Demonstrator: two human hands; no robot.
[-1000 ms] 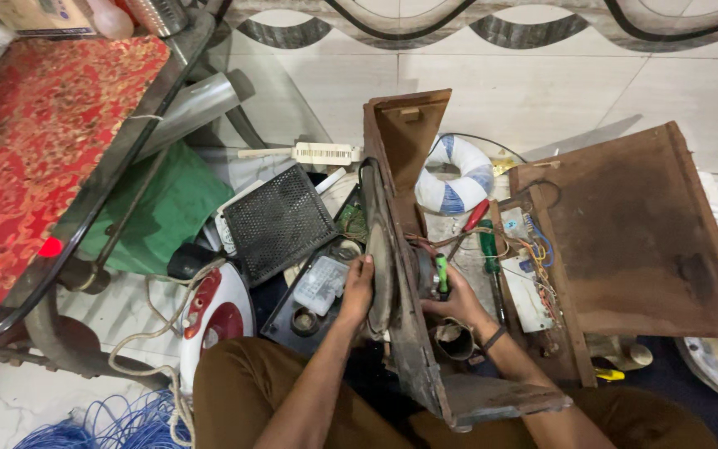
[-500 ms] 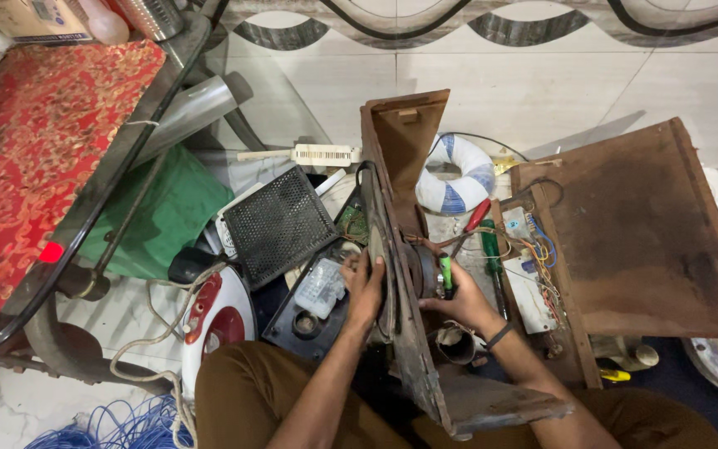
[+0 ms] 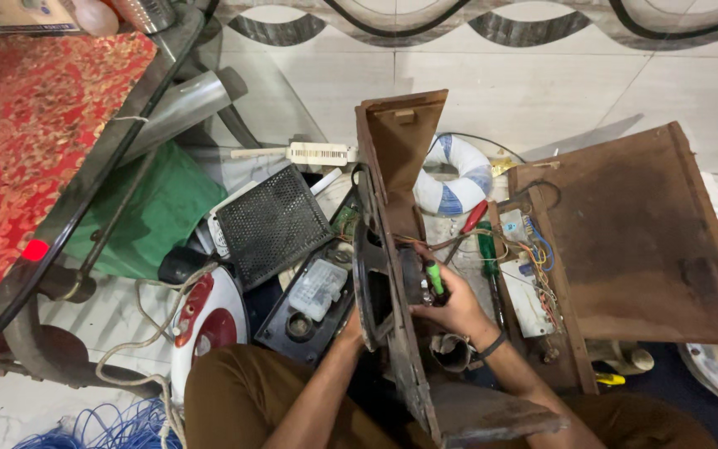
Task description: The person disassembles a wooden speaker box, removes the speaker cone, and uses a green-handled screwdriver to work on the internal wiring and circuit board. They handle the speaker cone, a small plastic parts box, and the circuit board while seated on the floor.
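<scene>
Down at the centre of the head view, a wooden panel stands on edge between the person's knees, running from near to far, with a round black speaker fixed in it. Right of the panel, the right hand is curled shut around a green-handled screwdriver, whose handle sticks up past the thumb while its tip is lost against the back of the speaker. The left hand comes up on the left side of the panel and lies against the speaker's rim; most of it is hidden behind the frame, so how far it is open cannot be told. Loose coloured wires run from the panel's right side to a white board lying by a large brown lid, which leans open at the far right. Beyond the panel sits a white-and-blue coil. To the left lie a black mesh grille, a green cloth and a red-and-white appliance; a red patterned seat fills the far left.
</scene>
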